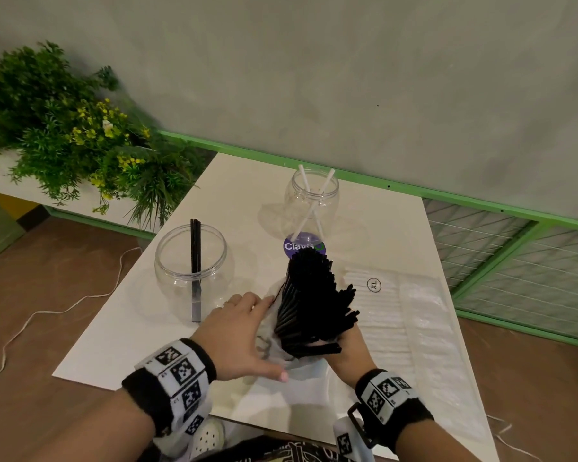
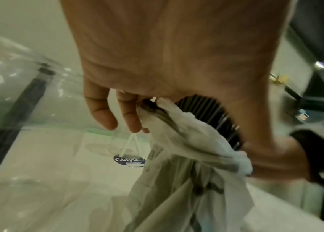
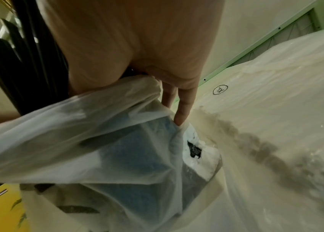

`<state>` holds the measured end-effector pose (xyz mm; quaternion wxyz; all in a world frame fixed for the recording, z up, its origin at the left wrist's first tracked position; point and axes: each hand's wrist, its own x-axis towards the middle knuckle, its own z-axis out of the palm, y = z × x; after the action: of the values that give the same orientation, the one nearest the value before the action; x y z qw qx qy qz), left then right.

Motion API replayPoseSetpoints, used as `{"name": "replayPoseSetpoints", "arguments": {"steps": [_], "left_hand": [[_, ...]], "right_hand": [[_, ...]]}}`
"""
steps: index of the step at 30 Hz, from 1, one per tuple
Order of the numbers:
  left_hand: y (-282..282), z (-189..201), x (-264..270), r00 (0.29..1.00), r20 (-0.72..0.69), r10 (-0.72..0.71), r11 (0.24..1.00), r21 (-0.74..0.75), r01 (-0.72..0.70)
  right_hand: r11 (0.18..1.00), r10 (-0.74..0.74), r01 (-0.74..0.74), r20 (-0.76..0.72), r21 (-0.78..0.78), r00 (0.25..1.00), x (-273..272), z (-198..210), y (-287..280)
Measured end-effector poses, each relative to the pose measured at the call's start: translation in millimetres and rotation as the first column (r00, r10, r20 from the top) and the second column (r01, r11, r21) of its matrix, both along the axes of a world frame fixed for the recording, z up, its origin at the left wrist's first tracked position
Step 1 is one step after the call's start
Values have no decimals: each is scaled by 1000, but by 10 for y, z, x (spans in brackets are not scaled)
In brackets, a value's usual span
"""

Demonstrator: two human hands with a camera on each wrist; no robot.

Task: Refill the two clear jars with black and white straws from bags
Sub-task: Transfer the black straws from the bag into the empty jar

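My right hand grips a thick bundle of black straws near its lower end and holds it upright and tilted over the white table. A white plastic bag hangs crumpled around the bundle's base. The left hand holds that bag beside the bundle, gathered at the fingers. The near clear jar stands to the left with a few black straws inside. Farther back, the other clear jar holds two crossed white straws. Bag folds hide the right fingertips.
A clear bag of white straws marked XL lies on the table's right side. A purple round sticker sits behind the bundle. A planter with greenery stands at the left, a green rail runs along the wall, and a cord lies on the floor.
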<state>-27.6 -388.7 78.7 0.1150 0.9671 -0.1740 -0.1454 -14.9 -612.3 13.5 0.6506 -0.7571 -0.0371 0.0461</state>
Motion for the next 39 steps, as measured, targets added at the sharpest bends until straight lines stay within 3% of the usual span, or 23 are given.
{"name": "replayPoseSetpoints", "arguments": {"steps": [2,5,7,11,15,17,19,20,22,24,25,26,29,34,39], "left_hand": [[-66,-51,28,996,82,-22,990,137,11],[-70,-144,116,976,214,-41,992,125,14],[-21,-166,125,973,217,-83,988,149,51],[25,-239,137,949,300,-97,995,47,87],[11,-313,148,964,265,-3,984,-170,50],[13,-331,153,985,165,45,972,-236,-5],[4,-333,133,990,-57,131,927,-347,-143],[-11,-343,115,967,-166,191,872,-423,-245],[-50,-376,78,876,-399,270,694,-550,-465],[-56,-398,74,761,-597,253,524,-577,-626],[-49,-397,70,728,-649,221,492,-570,-658],[-30,-401,80,715,-674,185,487,-569,-662],[72,-329,63,736,-674,64,571,-580,-581],[508,-169,-80,695,-714,-84,563,-610,-558],[1203,-26,-351,698,-710,-96,670,-565,-482]], "right_hand": [[999,23,-23,17,-38,1000,0,-1,5],[992,66,-65,2,-109,998,-2,40,-51],[974,126,-127,-19,-186,992,-16,48,-152],[912,241,-253,-76,-323,967,-7,88,-296],[956,194,-197,-37,-215,980,56,167,-230],[961,180,-189,-62,-202,982,82,196,-162],[960,165,-181,-90,-212,982,103,153,-113],[957,169,-185,-91,-222,981,100,135,-88],[951,177,-192,-83,-242,981,90,100,-37],[953,154,-164,-56,-254,986,73,75,14],[957,145,-152,-49,-247,988,52,87,41],[961,141,-146,-38,-234,989,30,95,68],[962,157,-166,-56,-217,986,-50,167,151],[939,264,-280,-101,-200,959,-193,365,478],[829,500,-513,-115,-224,858,-209,560,1041]]}}
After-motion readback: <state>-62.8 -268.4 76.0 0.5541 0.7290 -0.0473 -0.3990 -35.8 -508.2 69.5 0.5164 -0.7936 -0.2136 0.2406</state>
